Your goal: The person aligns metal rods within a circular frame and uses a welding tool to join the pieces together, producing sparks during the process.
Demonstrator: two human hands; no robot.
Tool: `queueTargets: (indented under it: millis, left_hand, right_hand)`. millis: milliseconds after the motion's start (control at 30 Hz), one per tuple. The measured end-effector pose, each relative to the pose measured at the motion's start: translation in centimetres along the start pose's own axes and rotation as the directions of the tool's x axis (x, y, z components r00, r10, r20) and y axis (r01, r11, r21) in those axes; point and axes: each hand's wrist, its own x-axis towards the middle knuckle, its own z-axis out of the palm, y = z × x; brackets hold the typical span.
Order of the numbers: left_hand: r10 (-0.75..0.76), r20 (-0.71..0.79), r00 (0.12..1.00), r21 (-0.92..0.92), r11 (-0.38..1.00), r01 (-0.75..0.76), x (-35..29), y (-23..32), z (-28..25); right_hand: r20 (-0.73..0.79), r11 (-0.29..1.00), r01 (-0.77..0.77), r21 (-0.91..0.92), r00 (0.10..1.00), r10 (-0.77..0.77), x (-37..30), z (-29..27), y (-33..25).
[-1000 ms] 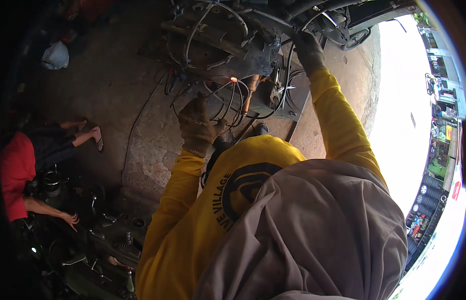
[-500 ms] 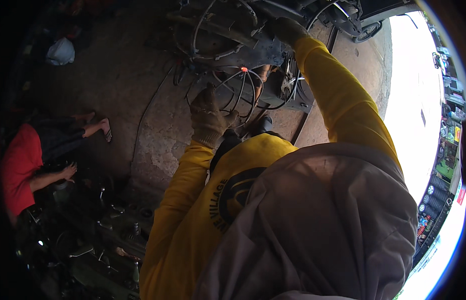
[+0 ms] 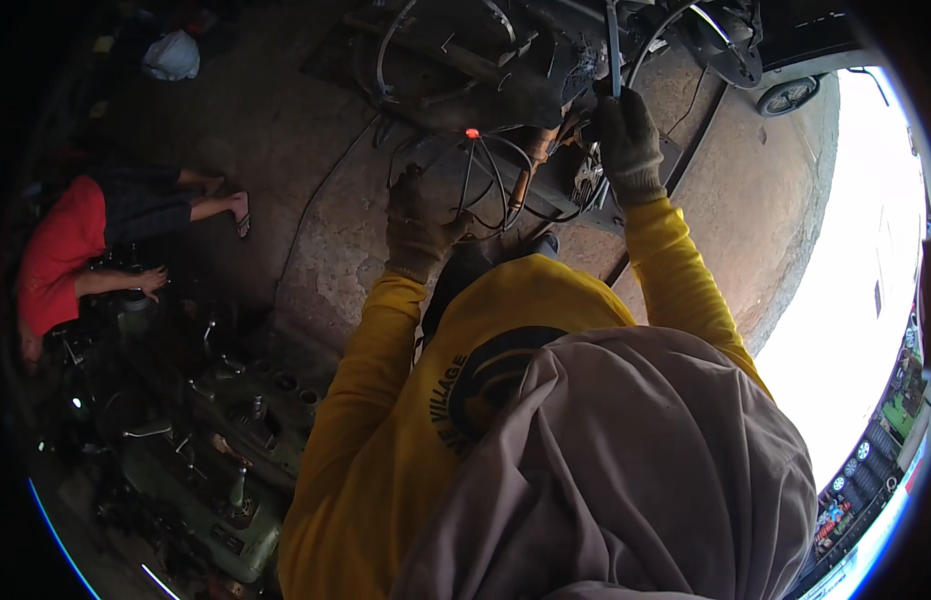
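Head view: worn floor (image 3: 320,235) spans a workshop.
Machine: green (image 3: 235,540), lower left, person in red (image 3: 60,255) beside it.
Rod frame: just beside (image 3: 469,168) the left hand (image 3: 415,225).
Left hand: gloved fingers part-curled, hold on frame unclear.
Right hand (image 3: 625,140): fingers closed around a bar (image 3: 613,45).
Glow (image 3: 472,132): red, where rods meet.

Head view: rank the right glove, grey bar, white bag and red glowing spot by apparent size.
1. Right glove
2. Grey bar and white bag: unsure; bar longer, bag broader
3. Red glowing spot
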Motion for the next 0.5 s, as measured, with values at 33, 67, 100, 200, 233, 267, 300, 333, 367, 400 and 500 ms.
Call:
queueTargets:
  millis: [33, 67, 100, 200, 233, 267, 300, 333, 367, 400, 500]
  left_hand:
    - [-0.02, -0.008, 1.0, 0.011, 1.0, 0.02, 0.1, 0.6, 0.0]
    - [-0.042, -0.021, 0.999, 0.028, 0.999, 0.043, -0.3, 1.0, -0.2]
    - [-0.037, -0.018, 0.999, 0.034, 0.999, 0.038, -0.4, 1.2, 0.0]
    - [-0.128, -0.003, 0.992, -0.037, 0.991, 0.127, -0.5, 1.2, 0.9]
    - [-0.084, -0.028, 0.996, -0.02, 0.996, 0.083, -0.4, 1.0, 1.1]
    - [-0.042, -0.058, 0.997, 0.002, 0.999, 0.042, -0.3, 0.7, 1.1]
    - [-0.037, -0.057, 0.998, 0.002, 0.999, 0.037, -0.5, 0.5, 1.1]
    - [-0.035, -0.047, 0.998, 0.023, 0.999, 0.036, -0.6, 0.2, 1.1]
    - [-0.032, -0.035, 0.999, 0.036, 0.999, 0.033, -0.4, 0.3, 1.3]
    - [-0.025, -0.032, 0.999, 0.027, 0.999, 0.026, -0.1, 0.2, 1.3]
    - [0.01, -0.005, 1.0, 0.06, 0.998, -0.009, 0.2, -0.6, 1.4]
  right_hand:
    - [0.153, 0.874, -0.319, 0.368, 0.947, 0.281, -1.3, -0.6, -1.1]
    - [0.166, 0.865, -0.329, 0.378, 0.944, 0.286, -2.6, -0.8, -2.2]
    - [0.223, 0.825, -0.466, 0.321, 0.883, 0.412, -3.4, -1.1, -3.3]
    - [0.157, 0.97, -0.211, 0.123, 0.969, 0.191, -6.8, -1.0, 0.3]
    - [0.135, 0.999, -0.002, 0.035, 0.991, -0.003, -7.3, -1.0, 0.9]
    - [0.108, 0.977, 0.206, -0.06, 0.974, -0.199, -7.8, -1.1, 1.3]
    - [0.195, 0.99, 0.045, -0.13, 0.981, -0.019, -8.9, -1.7, 0.2]
    - [0.265, 0.971, -0.111, -0.213, 0.95, 0.167, -9.8, -2.0, -0.9]
    - [0.256, 0.969, -0.113, -0.221, 0.952, 0.169, -10.4, -2.3, -1.6]
    - [0.283, 0.97, -0.138, -0.2, 0.94, 0.192, -10.9, -2.5, -2.2]
    - [0.357, 0.956, -0.181, -0.23, 0.899, 0.256, -11.3, -1.7, -2.7]
